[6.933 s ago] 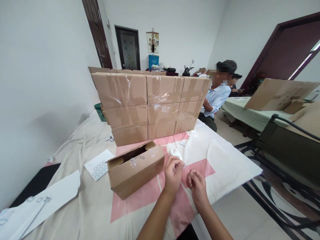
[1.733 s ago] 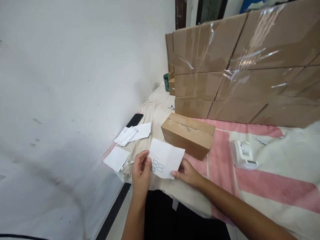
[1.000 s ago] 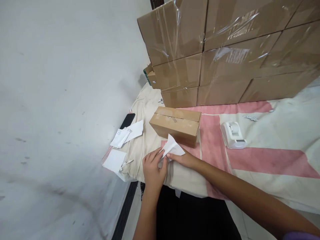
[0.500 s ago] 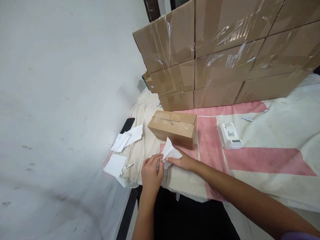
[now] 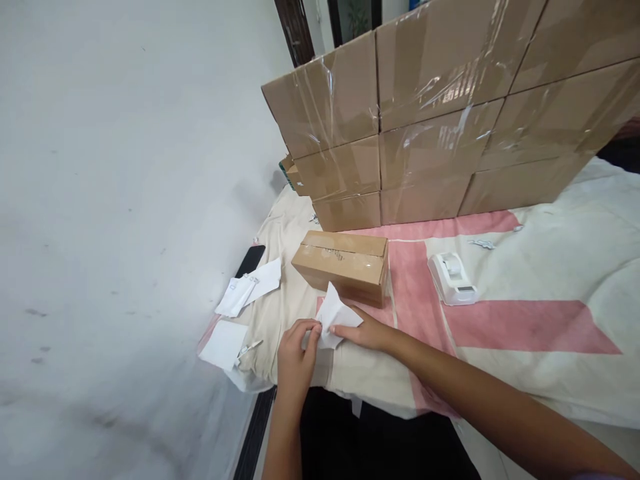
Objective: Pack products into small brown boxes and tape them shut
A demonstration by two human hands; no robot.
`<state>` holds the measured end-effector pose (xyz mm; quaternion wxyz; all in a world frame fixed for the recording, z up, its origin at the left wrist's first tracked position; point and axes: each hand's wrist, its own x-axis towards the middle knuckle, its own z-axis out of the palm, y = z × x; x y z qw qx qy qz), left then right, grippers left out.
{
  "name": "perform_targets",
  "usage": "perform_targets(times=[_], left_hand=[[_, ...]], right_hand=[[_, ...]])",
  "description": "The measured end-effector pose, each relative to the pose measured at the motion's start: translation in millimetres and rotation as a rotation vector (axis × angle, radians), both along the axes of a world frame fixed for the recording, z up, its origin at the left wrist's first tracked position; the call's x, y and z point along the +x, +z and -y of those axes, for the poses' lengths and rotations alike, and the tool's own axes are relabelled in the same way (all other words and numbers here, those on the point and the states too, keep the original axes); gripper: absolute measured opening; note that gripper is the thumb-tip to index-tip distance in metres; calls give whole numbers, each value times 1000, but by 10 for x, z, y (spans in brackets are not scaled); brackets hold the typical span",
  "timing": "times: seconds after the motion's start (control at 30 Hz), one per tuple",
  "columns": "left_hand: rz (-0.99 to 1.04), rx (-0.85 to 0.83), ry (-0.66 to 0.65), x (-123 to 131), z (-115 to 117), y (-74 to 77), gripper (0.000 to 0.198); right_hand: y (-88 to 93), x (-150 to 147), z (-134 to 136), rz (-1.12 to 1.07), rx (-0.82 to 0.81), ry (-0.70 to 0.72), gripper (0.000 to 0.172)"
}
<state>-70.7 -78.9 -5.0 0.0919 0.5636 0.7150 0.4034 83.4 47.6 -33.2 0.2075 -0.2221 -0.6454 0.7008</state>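
Observation:
A creased white sheet of paper (image 5: 332,309) is held between my two hands, low over the bed's front edge. My left hand (image 5: 296,347) pinches its left side between thumb and fingertips. My right hand (image 5: 364,328) grips the right side, thumb on top and fingers hidden behind the sheet. Just beyond the paper stands a small closed cardboard box (image 5: 345,261), its top seam taped. To the left lie white paper slips (image 5: 246,291) partly over a black phone (image 5: 250,260). Nearer me are a white paper pad (image 5: 223,344) and a thin white pen-like item (image 5: 250,349).
A wall of stacked, taped cardboard boxes (image 5: 430,153) stands at the back. A white tape dispenser-like device (image 5: 453,279) sits on the right, with paper scraps (image 5: 482,244) behind it. A pink and cream cloth (image 5: 530,327) covers the surface. A pale wall (image 5: 125,167) borders the left.
My left fingers have shifted slightly along the paper's left edge, and the sheet appears a little more spread. The whole view has tilted a bit; the boxes stay in place.

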Motion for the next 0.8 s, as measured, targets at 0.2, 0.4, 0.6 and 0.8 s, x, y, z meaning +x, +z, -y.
perform_targets(times=[0.2,0.4,0.6,0.8], left_hand=[[87,93,232,-147,51,-88,27],[386,123,99,-423,36,-197,69],[762,-68,-60,-408,46,-257,77],[858,397,398,-847,-112,-3,63]], right_hand=[[33,13,-45,-67,56,81,40],[25,30,-32,0,12,89,50],[41,22,-62,-25,29,182,39],[57,-20,-141,-54,210,227,26]])
